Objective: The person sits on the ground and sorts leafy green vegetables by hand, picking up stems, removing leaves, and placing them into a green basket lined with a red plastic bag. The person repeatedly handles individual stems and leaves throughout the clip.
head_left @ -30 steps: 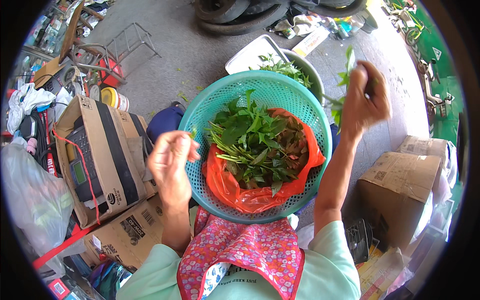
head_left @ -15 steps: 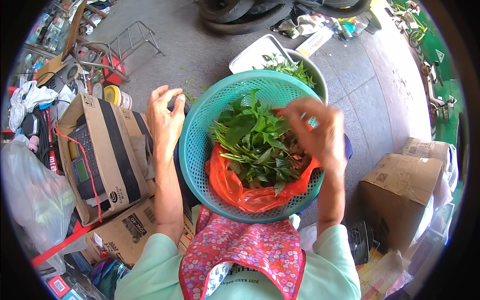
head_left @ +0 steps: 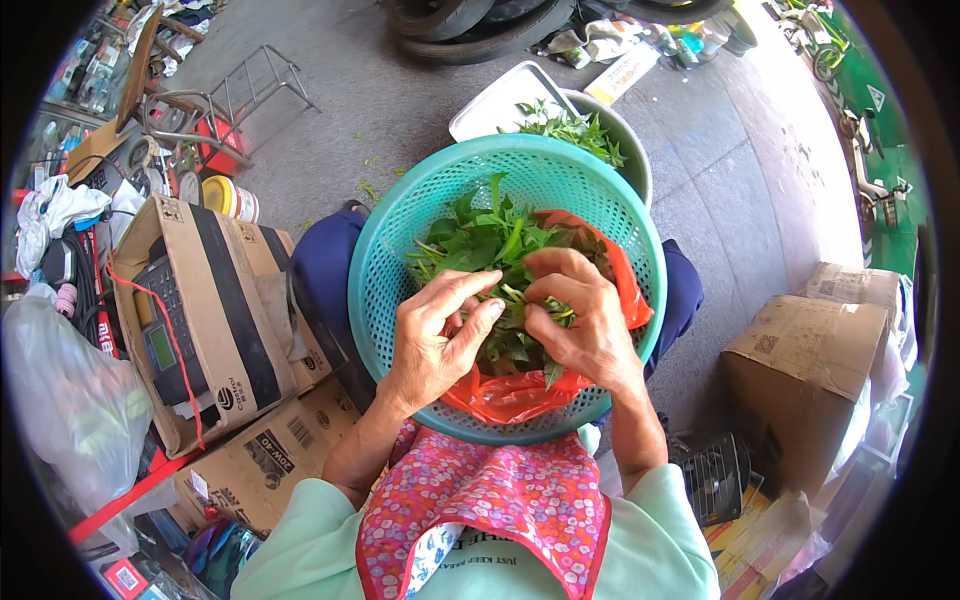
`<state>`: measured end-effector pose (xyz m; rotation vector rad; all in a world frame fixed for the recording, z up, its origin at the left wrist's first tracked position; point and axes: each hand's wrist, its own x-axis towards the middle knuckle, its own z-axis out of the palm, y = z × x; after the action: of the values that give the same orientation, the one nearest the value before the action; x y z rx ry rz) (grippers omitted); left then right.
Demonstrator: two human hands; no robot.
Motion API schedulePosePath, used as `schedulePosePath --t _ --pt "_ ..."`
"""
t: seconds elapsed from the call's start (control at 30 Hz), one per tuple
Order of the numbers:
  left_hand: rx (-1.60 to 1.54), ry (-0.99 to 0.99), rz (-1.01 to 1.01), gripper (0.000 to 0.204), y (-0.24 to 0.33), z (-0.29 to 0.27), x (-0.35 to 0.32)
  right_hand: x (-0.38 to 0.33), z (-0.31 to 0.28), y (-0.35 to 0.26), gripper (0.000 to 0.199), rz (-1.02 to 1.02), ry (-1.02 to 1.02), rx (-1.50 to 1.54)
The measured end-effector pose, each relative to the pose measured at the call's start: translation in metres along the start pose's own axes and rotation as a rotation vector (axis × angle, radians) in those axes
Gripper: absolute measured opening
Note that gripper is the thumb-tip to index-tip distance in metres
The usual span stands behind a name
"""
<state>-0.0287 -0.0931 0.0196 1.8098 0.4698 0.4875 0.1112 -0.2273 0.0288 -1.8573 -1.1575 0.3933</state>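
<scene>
A turquoise perforated plastic basket [head_left: 385, 215] rests at my lap, between my knees. Inside it, leafy green stems [head_left: 480, 232] are heaped over a red plastic bag [head_left: 515, 397]. Both hands are above the near part of this heap, fingertips close together. My left hand [head_left: 435, 338] is closed in a loose pinch, thumb toward index finger; what lies between them is hard to make out. My right hand [head_left: 585, 315] has curled fingers and thumb on a leafy green stem [head_left: 514, 296], partly hidden by the fingers.
Beyond the basket stands a grey basin [head_left: 641, 165] with more greens [head_left: 580, 133] and a white tray [head_left: 492, 108]. Cardboard boxes flank me, one holding a desk phone [head_left: 172, 335] on the left, another box [head_left: 800, 370] on the right. Tyres [head_left: 490, 40] lie ahead.
My left hand has come from outside the basket's left rim to over the greens. My right hand has moved left and nearer, meeting it above the heap.
</scene>
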Motion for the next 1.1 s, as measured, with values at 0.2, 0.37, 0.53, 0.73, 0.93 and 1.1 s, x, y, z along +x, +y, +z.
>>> schedulePosePath --t 0.2,0.37,0.53,0.73,0.93,1.1 --pt "-0.171 -0.041 0.128 0.019 0.018 0.000 0.013 0.007 -0.024 -0.025 0.015 0.030 -0.117 0.274" --pt "-0.438 -0.019 -0.030 0.008 0.029 -0.005 0.014 0.009 -0.024 -0.041 0.015 0.179 -0.198 0.388" --pt "-0.765 0.306 -0.161 0.013 0.018 -0.025 0.015 0.008 -0.038 -0.029 0.024 0.056 -0.316 0.249" --pt "-0.858 0.291 -0.228 0.014 0.008 -0.049 0.017 0.000 -0.034 0.004 0.034 0.145 -0.330 -0.179" --pt "-0.736 0.193 -0.315 0.012 0.015 -0.042 0.013 0.001 -0.034 -0.003 0.024 0.125 -0.040 -0.013" --pt "-0.649 0.014 -0.328 0.015 0.018 -0.014 0.007 0.015 -0.027 -0.040 0.013 0.236 -0.220 0.355"
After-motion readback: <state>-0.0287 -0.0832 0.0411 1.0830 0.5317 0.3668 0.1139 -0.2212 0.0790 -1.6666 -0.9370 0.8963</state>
